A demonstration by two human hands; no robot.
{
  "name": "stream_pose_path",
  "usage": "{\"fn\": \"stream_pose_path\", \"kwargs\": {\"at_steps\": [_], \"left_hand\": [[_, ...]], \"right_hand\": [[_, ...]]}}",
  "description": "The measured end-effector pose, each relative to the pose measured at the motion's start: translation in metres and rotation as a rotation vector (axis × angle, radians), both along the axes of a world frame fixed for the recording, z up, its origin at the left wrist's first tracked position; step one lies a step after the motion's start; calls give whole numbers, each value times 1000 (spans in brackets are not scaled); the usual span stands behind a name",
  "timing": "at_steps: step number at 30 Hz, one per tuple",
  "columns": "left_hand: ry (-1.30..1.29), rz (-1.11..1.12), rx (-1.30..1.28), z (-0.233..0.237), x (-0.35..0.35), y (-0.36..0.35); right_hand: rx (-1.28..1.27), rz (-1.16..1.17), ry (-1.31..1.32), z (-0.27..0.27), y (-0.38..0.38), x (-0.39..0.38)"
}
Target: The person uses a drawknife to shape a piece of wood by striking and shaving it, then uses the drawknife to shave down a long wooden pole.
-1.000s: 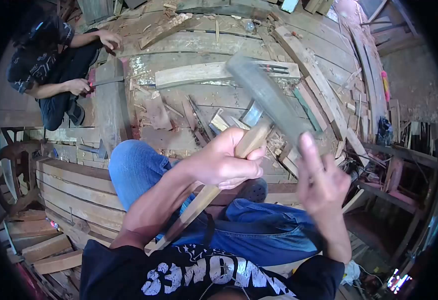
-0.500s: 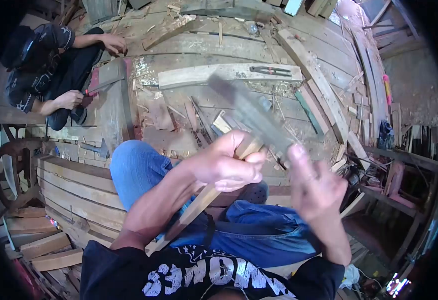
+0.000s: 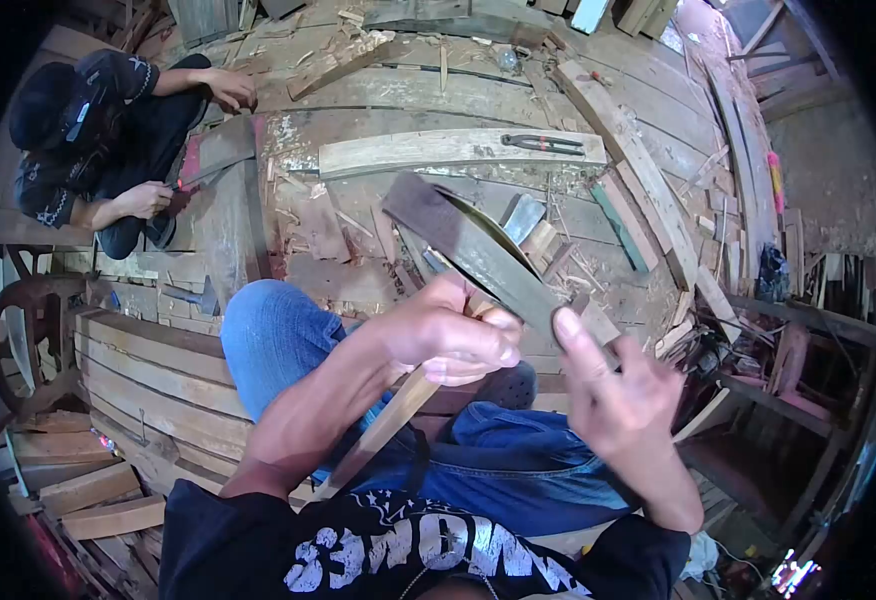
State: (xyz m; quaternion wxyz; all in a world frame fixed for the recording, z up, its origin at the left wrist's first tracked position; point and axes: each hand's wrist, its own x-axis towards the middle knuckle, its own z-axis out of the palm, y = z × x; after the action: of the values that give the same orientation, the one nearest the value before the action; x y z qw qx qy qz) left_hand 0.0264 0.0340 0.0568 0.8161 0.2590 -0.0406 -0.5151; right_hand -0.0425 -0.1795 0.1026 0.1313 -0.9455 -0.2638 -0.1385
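My left hand (image 3: 458,335) is wrapped round a slim wooden stick (image 3: 383,430), which slants from near my shirt up through the fist. Just past the fist, a long grey-brown sandpaper strip (image 3: 488,255) crosses over the stick's upper end and covers it. The strip has a darker far end and bows apart along one edge. At its near end my right hand (image 3: 623,400) pinches it, thumb on top and the other fingers curled beneath.
Across from me crouches a person (image 3: 88,140) holding a red-handled tool by a thick wooden block (image 3: 228,210). Pincers (image 3: 543,144) lie on a curved plank (image 3: 438,150). Curved boards (image 3: 158,375) are stacked at my left. Wood scraps and shavings litter the floor.
The sandpaper strip, blurred before, is now sharp and has shifted toward the lower left with my right hand. My left hand keeps its hold on the stick.
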Motion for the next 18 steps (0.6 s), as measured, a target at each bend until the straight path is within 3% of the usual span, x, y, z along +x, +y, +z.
{"fn": "stream_pose_path", "kwargs": {"at_steps": [3, 5, 8, 11, 12, 13, 16, 18], "left_hand": [[39, -37, -75, -2, 3, 0], [50, -38, -111, -2, 3, 0], [69, -38, -61, 3, 3, -2], [11, 26, 0, 1, -3, 1], [74, -19, -80, 0, 1, 0], [68, -54, -137, -4, 3, -1], [110, -60, -186, -4, 4, 0], [101, -41, -109, 1, 5, -1]], "right_hand": [[21, -145, -47, 0, -8, 12], [77, 9, 11, -2, 0, 1], [-26, -137, 35, 13, -10, 11], [49, -17, 9, 1, 2, -3], [-60, -25, -10, 7, -8, 5], [11, -153, -36, 2, -12, 10], [-58, -78, -17, 5, -5, 7], [64, -63, -99, -1, -6, 14]]}}
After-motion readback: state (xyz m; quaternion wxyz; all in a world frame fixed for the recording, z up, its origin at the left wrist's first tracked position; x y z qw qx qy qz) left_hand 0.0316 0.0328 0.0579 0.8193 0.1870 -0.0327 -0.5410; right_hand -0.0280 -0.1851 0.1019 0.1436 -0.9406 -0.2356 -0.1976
